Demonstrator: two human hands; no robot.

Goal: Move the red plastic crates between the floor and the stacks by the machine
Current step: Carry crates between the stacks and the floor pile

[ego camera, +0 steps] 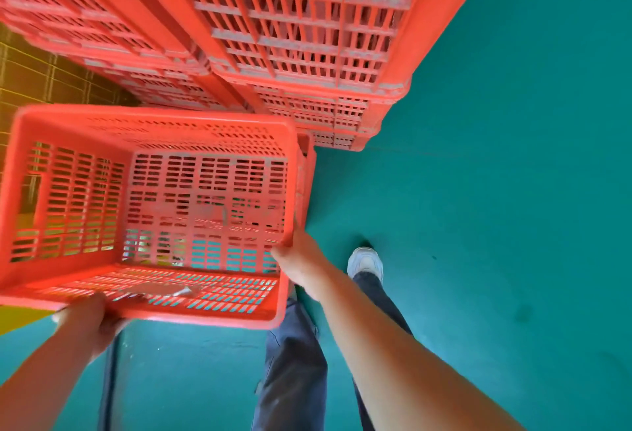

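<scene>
Left hand [85,319] and right hand [297,259] grip empty red slatted plastic crate [150,204] by near rim corners, tilted, probably to carry toward red crate stacks [290,40].

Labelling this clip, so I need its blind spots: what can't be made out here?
Head view:
- Tops of the crate stacks: cut off by the upper edge.
- Fingertips of the left hand: hidden under the rim of the held crate.
- Fingertips of the right hand: hidden behind that crate's wall.
</scene>
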